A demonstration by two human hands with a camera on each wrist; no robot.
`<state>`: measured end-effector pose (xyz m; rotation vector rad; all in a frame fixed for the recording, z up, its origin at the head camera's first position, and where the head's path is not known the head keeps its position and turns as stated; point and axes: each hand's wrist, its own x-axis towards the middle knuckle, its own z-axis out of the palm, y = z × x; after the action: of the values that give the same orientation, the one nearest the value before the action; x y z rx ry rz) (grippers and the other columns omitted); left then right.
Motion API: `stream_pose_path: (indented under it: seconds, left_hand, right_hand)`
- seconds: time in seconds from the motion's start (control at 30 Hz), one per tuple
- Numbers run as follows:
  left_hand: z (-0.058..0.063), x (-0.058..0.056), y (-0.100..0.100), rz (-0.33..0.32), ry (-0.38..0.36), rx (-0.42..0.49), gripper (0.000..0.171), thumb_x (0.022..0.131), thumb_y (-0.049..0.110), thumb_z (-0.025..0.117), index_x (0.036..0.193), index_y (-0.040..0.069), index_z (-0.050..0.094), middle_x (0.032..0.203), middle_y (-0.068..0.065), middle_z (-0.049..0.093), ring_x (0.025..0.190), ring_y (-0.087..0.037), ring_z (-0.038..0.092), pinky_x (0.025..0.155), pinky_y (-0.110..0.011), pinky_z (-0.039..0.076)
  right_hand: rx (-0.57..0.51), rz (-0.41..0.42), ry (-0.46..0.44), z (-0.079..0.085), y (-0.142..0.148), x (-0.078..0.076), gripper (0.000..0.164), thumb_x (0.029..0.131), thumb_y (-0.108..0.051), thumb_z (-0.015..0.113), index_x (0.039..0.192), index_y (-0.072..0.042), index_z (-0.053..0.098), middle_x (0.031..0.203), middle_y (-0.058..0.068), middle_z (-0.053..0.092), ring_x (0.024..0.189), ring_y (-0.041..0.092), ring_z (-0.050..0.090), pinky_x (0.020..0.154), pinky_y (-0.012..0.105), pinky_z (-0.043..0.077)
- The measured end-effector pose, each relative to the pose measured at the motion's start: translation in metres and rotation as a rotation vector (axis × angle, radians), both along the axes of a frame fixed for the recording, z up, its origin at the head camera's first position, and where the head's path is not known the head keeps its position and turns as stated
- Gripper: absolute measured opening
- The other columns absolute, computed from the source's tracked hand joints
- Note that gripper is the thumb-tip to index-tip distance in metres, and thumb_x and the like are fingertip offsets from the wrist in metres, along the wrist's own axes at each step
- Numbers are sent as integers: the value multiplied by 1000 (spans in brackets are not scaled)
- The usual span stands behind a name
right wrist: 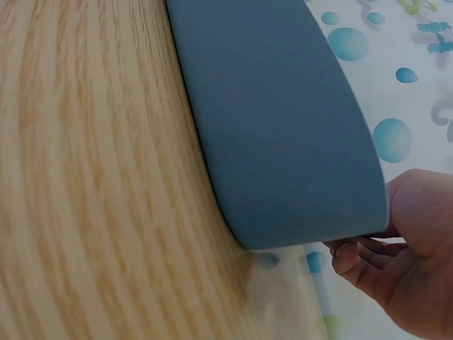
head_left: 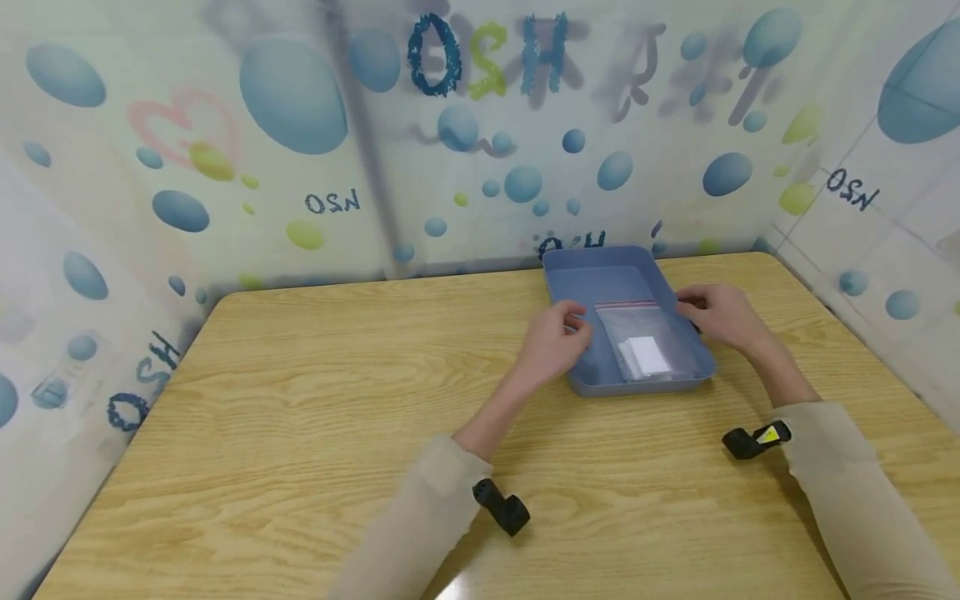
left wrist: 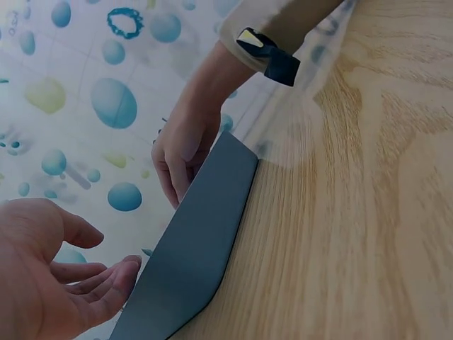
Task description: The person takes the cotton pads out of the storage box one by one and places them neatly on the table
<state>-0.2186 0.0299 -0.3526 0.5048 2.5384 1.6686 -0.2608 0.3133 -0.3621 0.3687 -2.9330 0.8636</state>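
A blue-grey plastic tray sits on the table toward the back right. Inside it lies a clear zip bag with a red-striped seal, and white rectangular pieces show in its lower part. My right hand grips the tray's right wall, with the thumb over the rim and the fingers outside. My left hand is at the tray's left rim. In the left wrist view its thumb stands apart from loosely bent fingers, which come right up to the tray wall.
The wooden table stretches away to the left and front. A patterned wall covering stands close behind the tray. Black wrist cameras are strapped at both beige sleeves.
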Motion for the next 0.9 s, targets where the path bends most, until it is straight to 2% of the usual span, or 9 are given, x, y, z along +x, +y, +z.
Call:
stream_pose_path:
  seconds: [0.37,0.57,0.9]
  left_hand:
    - [0,-1,18,-1,-86,-24,39,98,11,58,135,-3,57,108,-11,70,86,-16,68,68,-23,53]
    - [-1,-1,27,5,-136,4,40,97,11,58,134,-4,57,106,-11,69,81,-17,68,68,-24,53]
    - [-6,-1,38,61,-209,-18,42,96,13,59,135,-3,56,112,-11,69,88,-16,66,76,-28,54]
  right_hand:
    - [-1,-2,-7,-1,1,-1,37,103,-15,57,123,16,61,109,32,68,78,28,68,61,25,51]
    - [4,-10,-5,-2,0,0,37,103,-14,56,123,16,61,110,32,67,83,32,68,64,28,52]
    - [-9,-4,-25,0,0,0,38,103,-14,55,125,17,60,111,33,67,80,30,67,62,27,51]
